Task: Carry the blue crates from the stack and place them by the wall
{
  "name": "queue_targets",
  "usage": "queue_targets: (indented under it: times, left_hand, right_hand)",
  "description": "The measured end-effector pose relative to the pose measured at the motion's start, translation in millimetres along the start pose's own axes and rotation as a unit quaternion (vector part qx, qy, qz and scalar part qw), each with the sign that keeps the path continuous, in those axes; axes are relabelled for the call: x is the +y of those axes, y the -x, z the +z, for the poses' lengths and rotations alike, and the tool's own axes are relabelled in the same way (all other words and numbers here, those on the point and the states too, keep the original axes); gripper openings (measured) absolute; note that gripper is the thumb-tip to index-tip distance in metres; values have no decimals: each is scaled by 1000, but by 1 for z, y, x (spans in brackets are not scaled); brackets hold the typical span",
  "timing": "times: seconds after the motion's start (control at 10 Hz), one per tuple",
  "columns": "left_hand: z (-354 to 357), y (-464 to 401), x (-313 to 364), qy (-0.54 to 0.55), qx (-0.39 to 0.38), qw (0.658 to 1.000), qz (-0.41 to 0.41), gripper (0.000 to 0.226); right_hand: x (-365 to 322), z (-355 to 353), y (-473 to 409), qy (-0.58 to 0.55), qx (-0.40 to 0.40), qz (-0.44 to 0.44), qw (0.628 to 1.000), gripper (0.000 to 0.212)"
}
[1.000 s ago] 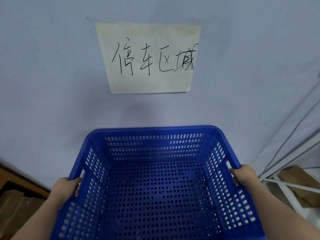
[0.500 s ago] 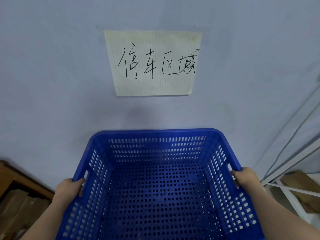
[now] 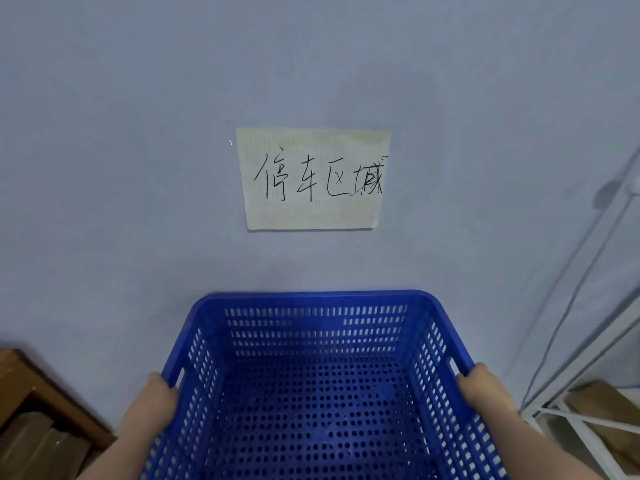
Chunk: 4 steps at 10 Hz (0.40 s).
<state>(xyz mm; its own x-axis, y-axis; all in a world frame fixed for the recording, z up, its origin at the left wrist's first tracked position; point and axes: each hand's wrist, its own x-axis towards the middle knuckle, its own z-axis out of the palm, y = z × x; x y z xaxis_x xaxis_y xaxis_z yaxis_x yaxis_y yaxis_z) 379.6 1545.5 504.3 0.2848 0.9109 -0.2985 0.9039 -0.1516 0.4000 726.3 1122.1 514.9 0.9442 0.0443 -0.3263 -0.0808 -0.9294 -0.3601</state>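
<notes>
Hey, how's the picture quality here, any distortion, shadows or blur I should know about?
Head view: wide-angle bending curves the white shelf frame at right; lighting is dim and bluish; a soft shadow falls on the wall above the blue crate; the paper sign reads sharply; the left hand and right hand look smeared and soft.

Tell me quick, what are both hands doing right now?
Left hand: closed, holding the left rim of the blue crate.
Right hand: closed, holding the crate's right rim.

Handwritten paper note [image 3: 313, 178] taped up high. Wooden cabinet [image 3: 38, 393] lower left; white metal rack [image 3: 585, 420] holding cardboard [image 3: 599, 407] lower right.
</notes>
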Motion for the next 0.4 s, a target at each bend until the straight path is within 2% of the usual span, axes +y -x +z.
queue_targets:
  times: [0.1,0.2,0.3,0.4]
  left_hand:
    - [-2,-2,1,-48,0,999,18,16]
    - [-9,-5,14,-50,-14,997,49,18]
    - [-29,-10,46,-102,8,986,130,26]
    - [-53,0,101,-138,41,966,217,36]
  right_hand:
    - [-2,0,-4,8,-24,1,1000,37]
    - [-13,-6,-3,41,-34,-39,998,37]
    - [-47,-32,0,120,-38,-119,985,33]
    - [-95,-63,10,148,-26,-206,967,38]
